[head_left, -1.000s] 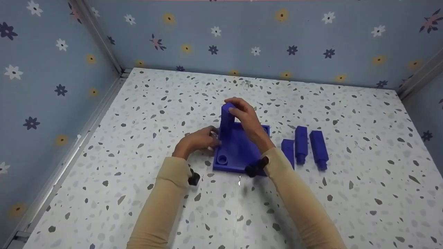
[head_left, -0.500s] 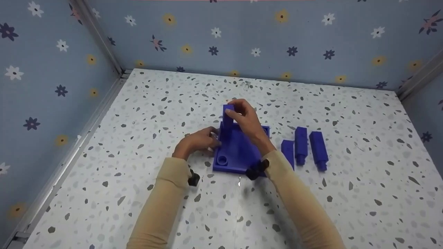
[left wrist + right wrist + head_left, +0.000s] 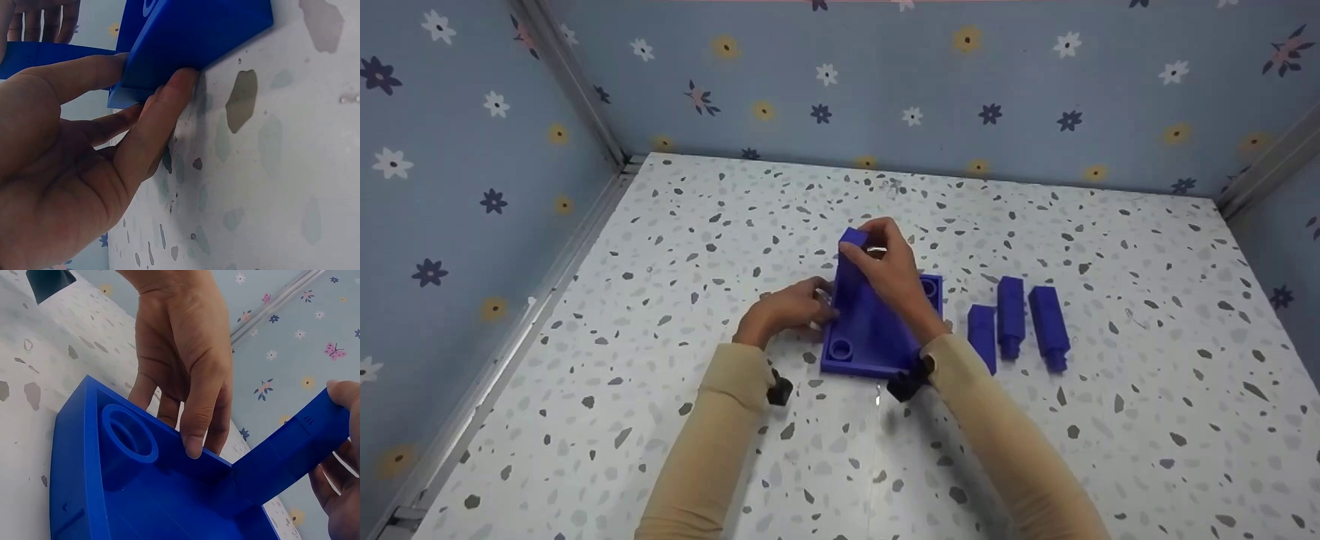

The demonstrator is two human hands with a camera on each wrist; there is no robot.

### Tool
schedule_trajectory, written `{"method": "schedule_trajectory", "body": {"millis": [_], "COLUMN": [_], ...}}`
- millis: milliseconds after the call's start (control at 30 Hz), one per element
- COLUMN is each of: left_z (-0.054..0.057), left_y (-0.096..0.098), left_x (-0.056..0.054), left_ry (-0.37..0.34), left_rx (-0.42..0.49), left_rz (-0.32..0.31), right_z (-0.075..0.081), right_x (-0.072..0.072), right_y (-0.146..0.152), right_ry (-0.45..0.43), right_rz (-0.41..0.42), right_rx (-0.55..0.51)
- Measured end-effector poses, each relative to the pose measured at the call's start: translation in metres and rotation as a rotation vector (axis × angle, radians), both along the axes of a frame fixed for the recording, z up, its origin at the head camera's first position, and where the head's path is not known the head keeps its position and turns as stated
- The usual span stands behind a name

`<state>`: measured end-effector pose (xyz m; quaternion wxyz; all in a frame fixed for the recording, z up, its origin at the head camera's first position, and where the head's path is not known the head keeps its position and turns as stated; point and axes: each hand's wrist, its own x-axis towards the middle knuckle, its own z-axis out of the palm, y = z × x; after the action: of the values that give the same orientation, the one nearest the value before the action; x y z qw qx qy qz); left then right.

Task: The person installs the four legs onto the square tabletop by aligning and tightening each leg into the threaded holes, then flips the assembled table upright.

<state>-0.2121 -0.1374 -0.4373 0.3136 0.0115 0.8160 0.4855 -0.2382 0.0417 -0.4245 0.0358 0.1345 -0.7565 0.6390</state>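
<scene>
Right grip (image 3: 889, 262) shifted slightly, more far-right socket (image 3: 929, 289) showing, pinching blue block (image 3: 289, 450), lower end hidden, left grip (image 3: 789, 307) clasping tray (image 3: 855, 368) wall, near-right corner covered

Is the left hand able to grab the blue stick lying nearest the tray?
Probably not easily: the left hand grips the tray, and the right arm crosses between the hand and that stick.

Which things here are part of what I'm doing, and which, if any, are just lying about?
Part of the job:
Blue tray, pinched by the left hand
Upright block, held by the right hand at a tray corner
Three similar blocks lying to the right, probably

Only surroundings or gear:
Speckled table
Flowered walls
Black wrist devices
</scene>
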Motion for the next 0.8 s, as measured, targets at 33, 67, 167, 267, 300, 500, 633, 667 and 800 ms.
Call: {"method": "schedule_trajectory", "body": {"millis": [33, 67, 167, 267, 300, 500, 633, 667, 800], "left_z": [0.0, 0.0, 0.0, 0.0, 0.0, 0.0, 0.001, 0.001, 0.001], "left_y": [0.0, 0.0, 0.0, 0.0, 0.0, 0.001, 0.001, 0.001, 0.001], "left_x": [0.0, 0.0, -0.001, -0.001, -0.001, -0.001, -0.001, -0.001, 0.0], "left_ry": [-0.002, -0.006, -0.013, -0.011, -0.009, -0.013, -0.004, -0.005, -0.029], "left_rx": [0.005, 0.008, 0.012, 0.002, 0.001, 0.002, -0.018, -0.017, 0.024], "left_rz": [0.001, 0.004, 0.006, 0.003, 0.004, 0.006, 0.004, 0.007, 0.018], "right_z": [0.0, 0.0, 0.001, 0.002, 0.003, 0.017, 0.031, 0.033, 0.025], "right_x": [0.0, 0.001, 0.001, 0.001, 0.0, 0.002, 0.007, 0.008, 0.001], "right_y": [0.0, -0.001, -0.001, -0.001, -0.001, 0.001, 0.004, 0.004, 0.004], "right_ry": [0.006, 0.008, 0.003, -0.023, -0.033, -0.066, -0.088, -0.096, -0.16], "right_rz": [-0.004, -0.006, -0.004, 0.006, 0.01, 0.082, 0.142, 0.153, 0.19], "right_rx": [0.005, 0.006, 0.002, 0.009, 0.016, -0.046, -0.096, -0.097, -0.125]}}
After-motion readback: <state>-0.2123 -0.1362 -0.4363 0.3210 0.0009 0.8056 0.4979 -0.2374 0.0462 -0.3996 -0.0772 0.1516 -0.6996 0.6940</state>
